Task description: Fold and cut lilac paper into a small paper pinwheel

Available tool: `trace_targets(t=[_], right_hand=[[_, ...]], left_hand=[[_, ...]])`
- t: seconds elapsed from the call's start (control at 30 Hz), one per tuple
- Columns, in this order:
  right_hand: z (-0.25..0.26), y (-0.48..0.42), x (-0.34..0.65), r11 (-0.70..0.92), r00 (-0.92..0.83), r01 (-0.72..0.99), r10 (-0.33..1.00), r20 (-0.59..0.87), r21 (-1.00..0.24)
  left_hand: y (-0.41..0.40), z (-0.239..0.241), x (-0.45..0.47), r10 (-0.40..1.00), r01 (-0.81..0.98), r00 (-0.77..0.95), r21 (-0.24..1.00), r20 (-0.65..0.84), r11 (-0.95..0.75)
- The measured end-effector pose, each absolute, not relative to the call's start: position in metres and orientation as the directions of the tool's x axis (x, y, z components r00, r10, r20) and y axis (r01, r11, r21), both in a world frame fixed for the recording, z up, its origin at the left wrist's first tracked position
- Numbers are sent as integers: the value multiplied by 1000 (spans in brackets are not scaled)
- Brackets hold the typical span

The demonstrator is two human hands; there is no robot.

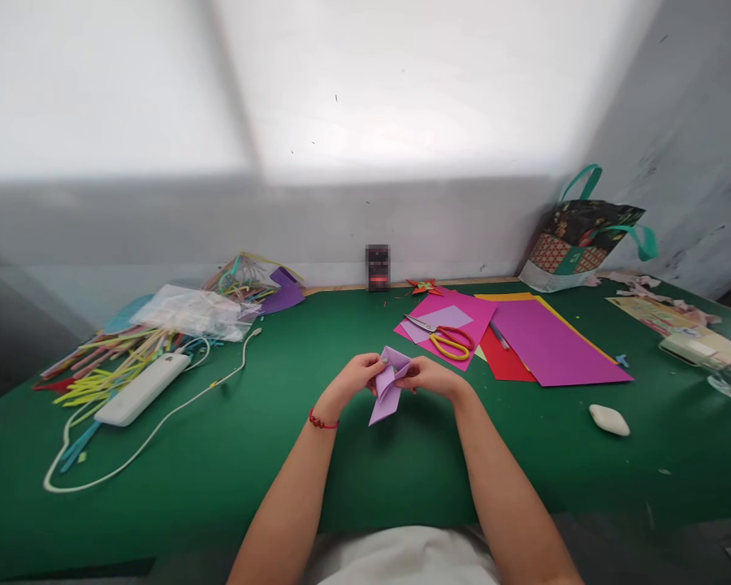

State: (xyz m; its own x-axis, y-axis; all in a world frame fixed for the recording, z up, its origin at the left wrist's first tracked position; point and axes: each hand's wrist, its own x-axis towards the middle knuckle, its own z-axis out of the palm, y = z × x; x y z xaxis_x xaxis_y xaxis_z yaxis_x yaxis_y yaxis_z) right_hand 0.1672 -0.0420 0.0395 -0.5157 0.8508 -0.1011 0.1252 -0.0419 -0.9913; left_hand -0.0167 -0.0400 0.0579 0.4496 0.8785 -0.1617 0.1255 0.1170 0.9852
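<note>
A folded piece of lilac paper [387, 396] is held between my two hands, just above the green table. Its folds make pointed flaps at the top, and one slanted end hangs down toward me. My left hand [361, 379] pinches its left side, thumb on the paper. From the other side my right hand [427, 377] grips the upper right flap with thumb and fingers. Some fingertips of both hands are hidden behind the paper. Scissors with one red and one yellow handle [454, 341] lie beyond my right hand, on magenta and lilac sheets [481, 313].
Purple, red and yellow sheets [560, 345] lie to the right, near a white rounded object [609, 420]. Paper strips [91, 382], a white power bank [143, 390] and its cable spread across the left. A patterned bag [576, 240] stands at the back right, a folded star [425, 287] behind the scissors.
</note>
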Motion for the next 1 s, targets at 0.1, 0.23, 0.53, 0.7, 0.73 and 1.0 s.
trace_targets(t=[0.1, 0.23, 0.53, 0.7, 0.73, 1.0], right_hand=[[38, -40, 162, -18, -388, 117, 919, -63, -993], [39, -41, 156, -62, -318, 4, 946, -60, -998], [41, -45, 155, -81, -394, -186, 919, -1, -979], [42, -44, 150, 30, -330, -187, 939, 92, -982], [42, -44, 149, 51, -310, -184, 945, 107, -982], [31, -34, 136, 180, -82, -137, 978, 192, -974]], left_hand=[[-37, 55, -15, 914, 80, 366, 984, -176, 157], [-31, 49, -12, 952, 15, 243, 982, -185, 187], [-26, 43, -14, 977, -115, 161, 980, -140, 159], [-26, 41, -13, 980, -113, 152, 982, -132, 150], [-26, 41, -12, 978, -112, 158, 982, -134, 153], [-27, 41, -7, 962, -79, 241, 985, -131, 154]])
